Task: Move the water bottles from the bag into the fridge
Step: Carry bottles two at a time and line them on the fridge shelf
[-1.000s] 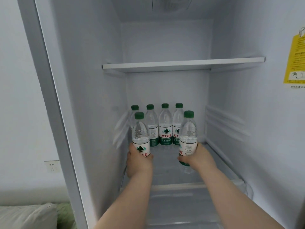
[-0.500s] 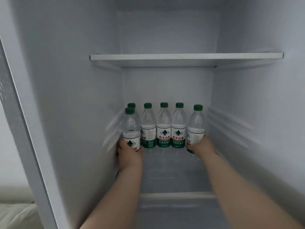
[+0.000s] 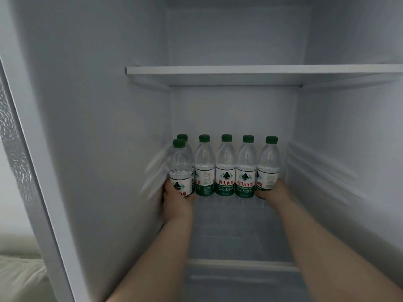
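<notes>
You have pushed both bottles deeper into the fridge (image 3: 104, 131). Your right hand (image 3: 273, 192) grips the right bottle (image 3: 268, 168), now at the right end of the back row (image 3: 225, 171). Your left hand (image 3: 177, 204) grips the left bottle (image 3: 181, 171), just in front of that row's left end. You can soon let go.
</notes>
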